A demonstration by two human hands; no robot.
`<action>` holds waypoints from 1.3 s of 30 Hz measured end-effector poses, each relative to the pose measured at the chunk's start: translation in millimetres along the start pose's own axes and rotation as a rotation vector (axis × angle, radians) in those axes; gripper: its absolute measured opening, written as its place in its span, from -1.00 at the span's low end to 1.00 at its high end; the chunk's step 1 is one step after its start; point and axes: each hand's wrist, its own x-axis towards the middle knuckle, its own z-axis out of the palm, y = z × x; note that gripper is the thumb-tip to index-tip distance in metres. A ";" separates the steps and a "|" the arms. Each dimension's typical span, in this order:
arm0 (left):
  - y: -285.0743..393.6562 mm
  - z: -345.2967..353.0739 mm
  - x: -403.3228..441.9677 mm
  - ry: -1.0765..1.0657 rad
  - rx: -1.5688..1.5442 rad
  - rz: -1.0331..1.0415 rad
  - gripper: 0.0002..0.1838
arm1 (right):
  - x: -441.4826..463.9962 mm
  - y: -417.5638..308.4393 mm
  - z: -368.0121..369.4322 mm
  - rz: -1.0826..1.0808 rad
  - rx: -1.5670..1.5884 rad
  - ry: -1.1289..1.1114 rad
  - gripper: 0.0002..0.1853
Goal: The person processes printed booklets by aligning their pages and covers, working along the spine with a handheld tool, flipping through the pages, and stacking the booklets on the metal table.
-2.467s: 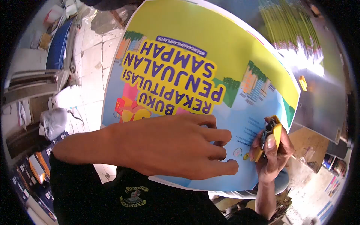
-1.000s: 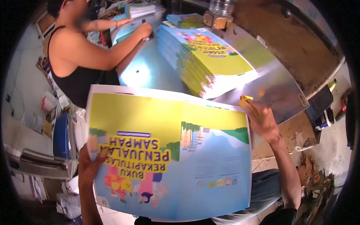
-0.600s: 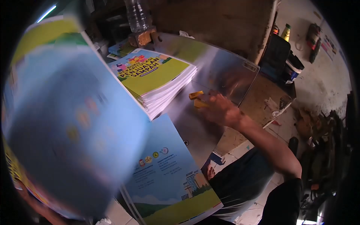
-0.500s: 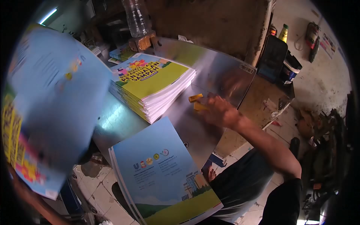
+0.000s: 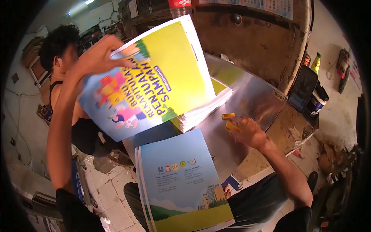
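Printed booklet [image 5: 150,83] swung rightward, now partly screening the stack [image 5: 201,114].
Remotely, I see the left hand [image 5: 101,57] grasping it aloft, so not yet set down; the right hand [image 5: 248,132] grips a yellow stapler [image 5: 228,116] above the metal table [image 5: 253,96].

Raised cover sheet [image 5: 177,69], text running aslant: "BUKU / REKAPITULAS… / PENJUALAN / SAMPAH", end of second line unclear. Purple strip [image 5: 161,78] beside the title: lettering too small to read. Back cover [image 5: 177,197] of lower booklet: blue "U" logo [image 5: 160,169] legible; address lines below the logo row not. Wall sheet [image 5: 251,8], upper right: print illegible.
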 end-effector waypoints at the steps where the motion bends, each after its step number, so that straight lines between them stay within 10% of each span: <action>1: -2.7 -0.4 17.1 0.001 0.004 -0.002 -0.53 | 1.3 -0.4 -1.0 0.021 -0.002 -0.041 -0.48; 8: 23.9 53.1 98.4 -0.210 0.016 0.214 -0.32 | 2.8 -2.2 2.2 0.009 -0.018 -0.035 -0.50; 12: 84.1 121.2 102.0 0.162 0.365 0.223 -0.07 | 1.1 2.1 4.4 0.017 -0.024 -0.012 -0.49; 18: 135.1 132.5 37.7 -0.586 -0.112 -0.170 -0.19 | -0.7 1.9 2.5 0.039 0.001 -0.072 -0.47; 27: 79.8 87.8 -26.1 -0.360 -0.313 0.350 -0.35 | -0.8 -2.2 -5.9 0.091 0.042 -0.069 -0.46; 29: 72.9 76.8 -32.5 0.191 0.128 0.460 -0.45 | -0.3 -2.4 -7.8 0.085 0.037 -0.084 -0.46; 39: 49.3 159.0 -3.9 0.139 -0.076 0.193 -0.45 | -0.7 1.0 0.4 -0.035 -0.024 0.061 -0.52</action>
